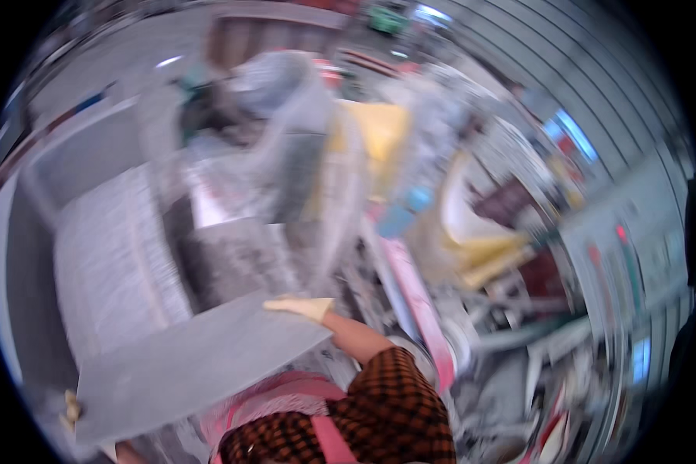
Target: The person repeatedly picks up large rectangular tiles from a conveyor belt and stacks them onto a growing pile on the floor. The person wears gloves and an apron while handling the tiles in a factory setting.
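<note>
A wide, flat grey sheet (193, 363) spans the space in front of my body, tilted, with one end lower left and the other near the middle. My right hand (300, 307), in a pale cream glove, grips its far right corner, fingers along the edge. At the opposite end my left hand (71, 410), in the same kind of glove, holds the lower left edge; only its fingertips and part of the wrist show. Motion blurs the picture, so the sheet's material cannot be made out.
A large grey bin (31, 224) stands at left, with a whitish stack (116, 255) inside. Ahead lie blurred piles with clear plastic wrap (301, 93) and a yellow piece (379, 135). A long pink strip (417, 301) lies to the right, near a pale cabinet (634, 232).
</note>
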### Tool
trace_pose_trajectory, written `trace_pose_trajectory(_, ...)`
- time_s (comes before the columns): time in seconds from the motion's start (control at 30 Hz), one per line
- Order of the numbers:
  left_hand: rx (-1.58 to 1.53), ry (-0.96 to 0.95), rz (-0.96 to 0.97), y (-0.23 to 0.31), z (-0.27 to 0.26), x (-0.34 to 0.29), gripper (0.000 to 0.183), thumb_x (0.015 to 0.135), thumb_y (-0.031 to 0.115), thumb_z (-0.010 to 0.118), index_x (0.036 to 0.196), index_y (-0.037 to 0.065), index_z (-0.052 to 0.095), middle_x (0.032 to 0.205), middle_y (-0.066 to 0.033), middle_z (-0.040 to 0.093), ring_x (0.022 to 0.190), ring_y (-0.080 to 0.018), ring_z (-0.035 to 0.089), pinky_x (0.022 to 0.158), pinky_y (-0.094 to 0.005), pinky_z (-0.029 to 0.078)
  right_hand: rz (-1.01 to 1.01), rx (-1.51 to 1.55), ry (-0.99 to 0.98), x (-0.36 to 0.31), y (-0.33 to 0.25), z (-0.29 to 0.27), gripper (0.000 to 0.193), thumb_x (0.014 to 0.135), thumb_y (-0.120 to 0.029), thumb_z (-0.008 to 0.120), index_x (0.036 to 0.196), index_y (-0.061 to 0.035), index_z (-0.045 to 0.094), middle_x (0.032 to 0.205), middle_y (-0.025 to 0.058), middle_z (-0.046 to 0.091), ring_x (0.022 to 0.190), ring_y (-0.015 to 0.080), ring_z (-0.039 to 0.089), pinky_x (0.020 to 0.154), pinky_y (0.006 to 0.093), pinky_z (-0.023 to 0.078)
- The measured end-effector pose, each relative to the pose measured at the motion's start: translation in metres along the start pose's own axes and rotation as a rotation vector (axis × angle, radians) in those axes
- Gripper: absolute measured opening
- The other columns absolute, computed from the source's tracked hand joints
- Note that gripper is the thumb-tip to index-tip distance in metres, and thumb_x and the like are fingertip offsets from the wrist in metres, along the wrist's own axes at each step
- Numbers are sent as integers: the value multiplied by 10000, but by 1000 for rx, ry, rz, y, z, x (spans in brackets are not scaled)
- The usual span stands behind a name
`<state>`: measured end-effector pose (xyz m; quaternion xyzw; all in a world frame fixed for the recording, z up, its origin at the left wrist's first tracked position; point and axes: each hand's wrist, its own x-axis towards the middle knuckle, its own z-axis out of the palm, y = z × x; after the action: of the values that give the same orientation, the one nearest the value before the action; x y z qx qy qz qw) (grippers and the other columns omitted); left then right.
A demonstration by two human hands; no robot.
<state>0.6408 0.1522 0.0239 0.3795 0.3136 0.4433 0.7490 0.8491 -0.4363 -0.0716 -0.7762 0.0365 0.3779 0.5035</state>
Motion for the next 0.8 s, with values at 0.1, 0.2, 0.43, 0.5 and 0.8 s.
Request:
trace_pose_trajectory(0.1,183,218,44,24,20,-73,375,993,342,373,1217,99,552,1194,-81,584,1067,-222,586,919,-355,498,-46,-140,-65,24,-91,4,814,773,-678,604,1182,25,620,1122,118,636,1071,204,553,948,361,402)
trace_pose_trajectory(0.2,-140,329,-20,30,16,-96,336,1005,342,364,1160,133,576,1289,-26,536,1169,-186,510,996,-343,422,-100,-77,-241,99,-125,5,425,883,-369,667,1084,6,669,962,45,680,838,124,622,741,275,503)
trace_pose_trajectory(0.43,-210,652,235,8,-83,-149,468,1010,299,323,1448,153,398,1500,-51,374,1366,-281,339,1148,-456,248,-170,-26,-487,169,-261,81,395,895,-278,660,1131,37,635,996,82,680,845,142,643,734,282,515)
trace_pose_trajectory(0.5,-282,709,251,-5,-87,-150,489,1013,294,270,1476,153,342,1521,-50,340,1382,-313,319,1151,-508,230,-158,-63,-515,196,-283,94,365,902,-238,641,1126,50,628,996,80,676,848,140,637,742,289,513)
trace_pose_trajectory(0.8,-37,737,185,8,76,-22,504,1008,318,307,1493,180,299,1542,-54,298,1408,-288,289,1166,-510,216,-307,-68,-560,368,-340,120,373,915,-249,627,1135,51,626,1002,68,674,843,136,632,737,268,509)
